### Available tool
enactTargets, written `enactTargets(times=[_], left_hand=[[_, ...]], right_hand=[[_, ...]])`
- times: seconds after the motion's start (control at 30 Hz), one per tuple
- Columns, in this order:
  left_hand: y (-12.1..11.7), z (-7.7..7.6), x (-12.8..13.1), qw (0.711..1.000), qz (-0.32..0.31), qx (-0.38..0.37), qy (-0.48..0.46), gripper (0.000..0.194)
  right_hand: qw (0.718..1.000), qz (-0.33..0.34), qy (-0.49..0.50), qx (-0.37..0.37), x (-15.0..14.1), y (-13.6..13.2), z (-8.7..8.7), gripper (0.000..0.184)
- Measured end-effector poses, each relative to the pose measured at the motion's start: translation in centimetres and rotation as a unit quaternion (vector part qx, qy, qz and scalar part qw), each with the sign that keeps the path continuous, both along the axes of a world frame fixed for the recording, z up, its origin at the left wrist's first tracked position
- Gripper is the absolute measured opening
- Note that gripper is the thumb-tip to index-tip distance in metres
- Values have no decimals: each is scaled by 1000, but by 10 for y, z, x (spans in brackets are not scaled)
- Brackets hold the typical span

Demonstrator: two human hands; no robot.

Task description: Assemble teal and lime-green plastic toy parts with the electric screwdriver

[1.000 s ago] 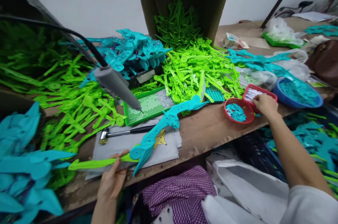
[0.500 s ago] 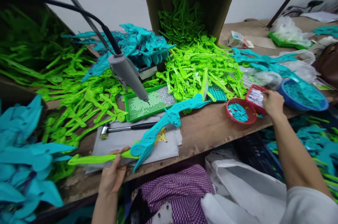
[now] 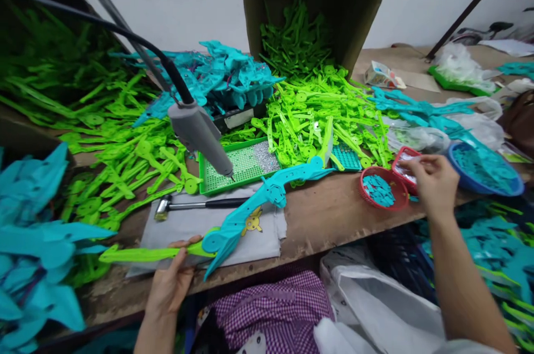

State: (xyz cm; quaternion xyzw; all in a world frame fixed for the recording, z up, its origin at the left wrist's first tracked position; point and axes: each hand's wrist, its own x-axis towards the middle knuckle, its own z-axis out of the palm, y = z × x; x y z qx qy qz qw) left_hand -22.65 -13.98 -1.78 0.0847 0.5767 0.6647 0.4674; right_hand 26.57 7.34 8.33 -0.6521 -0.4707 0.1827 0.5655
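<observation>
My left hand (image 3: 173, 276) is closed round a long lime-green plastic arm (image 3: 142, 254) at the bench's front edge. That arm joins a turquoise plastic piece (image 3: 240, 217), whose far end lies toward the green heap. My right hand (image 3: 438, 184) is over a small red basket (image 3: 406, 156) of white pieces, thumb and fingertips pinched together; what they hold, if anything, is too small to make out. Beside it stands a round red basket (image 3: 404, 197) with small turquoise pieces. A grey electric screwdriver (image 3: 200, 137) hangs above a green tray (image 3: 202, 176) of small silvery fasteners.
A hammer (image 3: 200, 205) lies on a grey cloth (image 3: 267, 242). Heaps of lime-green parts (image 3: 308, 114) spill from a cardboard box (image 3: 252, 14). Turquoise parts (image 3: 37, 242) pile up at the left. A blue bowl (image 3: 515, 184) of turquoise pieces stands at the right.
My right hand has lifted slightly from the red basket with its fingers pinched. My left hand keeps its hold on the green arm. The whole view has shifted a little.
</observation>
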Motion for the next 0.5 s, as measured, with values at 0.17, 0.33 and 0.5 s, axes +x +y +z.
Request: enactTargets(times=[0.17, 0.33, 0.5], left_hand=[[0, -1, 1, 1000, 2, 18, 10, 39], [0, 1, 3, 1000, -8, 22, 9, 38], [0, 4, 5, 1000, -2, 13, -6, 37]], right_hand=[[975, 214, 63, -23, -133, -47, -33, 20], [950, 225, 210, -46, -188, -24, -74, 27], [984, 171, 35, 20, -194, -10, -84, 27]])
